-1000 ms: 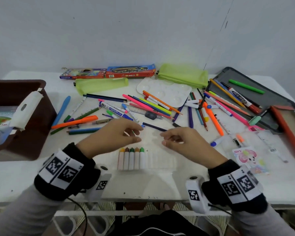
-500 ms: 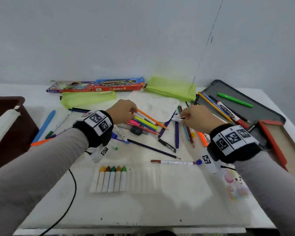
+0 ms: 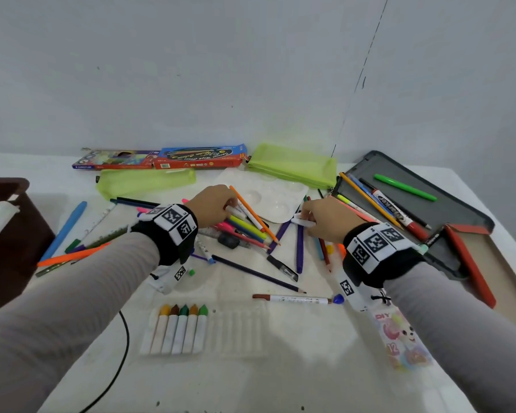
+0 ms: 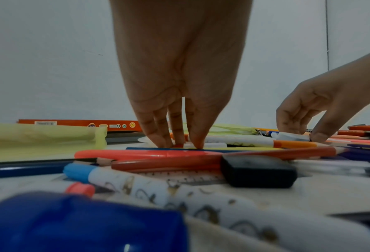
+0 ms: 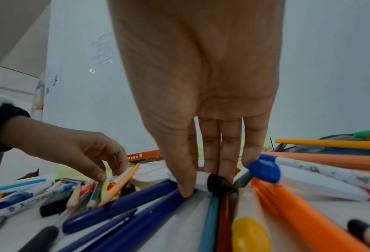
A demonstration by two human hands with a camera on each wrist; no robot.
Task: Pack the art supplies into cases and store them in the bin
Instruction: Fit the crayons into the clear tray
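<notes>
A clear crayon tray (image 3: 239,326) lies near the table's front with several white crayons (image 3: 182,329) in its left slots. Both hands reach into the pile of pens and pencils (image 3: 251,231) behind it. My left hand (image 3: 231,208) pinches a white, red-tipped crayon (image 5: 112,182) at the pile's left; its fingertips (image 4: 179,144) point down onto it. My right hand (image 3: 303,220) pinches a white crayon with a black tip (image 5: 209,182) between thumb and fingers, low over the table beside purple pens (image 3: 300,248).
A brown bin (image 3: 9,234) stands at the left edge. Two green pouches (image 3: 292,166) and pencil boxes (image 3: 197,158) line the back. An open dark grey case (image 3: 447,210) with pens sits at the right. A white palette (image 3: 268,198) lies between my hands.
A second ago both hands hovered just above the crayon tray. They have since reached forward into the pile, and each has closed on a white crayon; little has shifted in the last half second.
</notes>
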